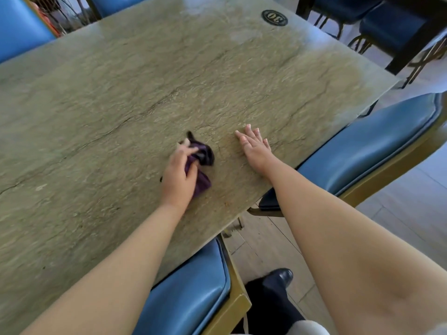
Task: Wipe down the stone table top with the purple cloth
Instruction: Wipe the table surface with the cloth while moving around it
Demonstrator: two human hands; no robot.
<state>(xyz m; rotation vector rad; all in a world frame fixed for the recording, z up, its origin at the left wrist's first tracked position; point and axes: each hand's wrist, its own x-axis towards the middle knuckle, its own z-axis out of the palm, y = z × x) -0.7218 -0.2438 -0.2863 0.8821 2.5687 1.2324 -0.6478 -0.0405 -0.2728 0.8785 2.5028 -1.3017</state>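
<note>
L hand [178, 176] gripped the purple cloth [202, 165] w/ fingers curled round it, cloth bunched up & pressed on the stone table top [121, 93], near the table's near-right edge. Fingertips were blurred, so exact finger spread can't be told. Part of the cloth stuck out far of the hand, part trailed to the right of the palm.

R hand [254, 148] lay flat on the stone just right of the cloth, not touching it; fingers straight, slightly apart, holding nothing. Both forearms bare.

A round black badge [274, 18] marked 30 sat at the far right corner of the top. Blue padded chairs: one [188, 293] tucked under the near edge, one [367, 141] at the right side, one [19, 27] far left. A black shoe [278, 278] was on the pale floor [399, 209] betw. the near chairs.
</note>
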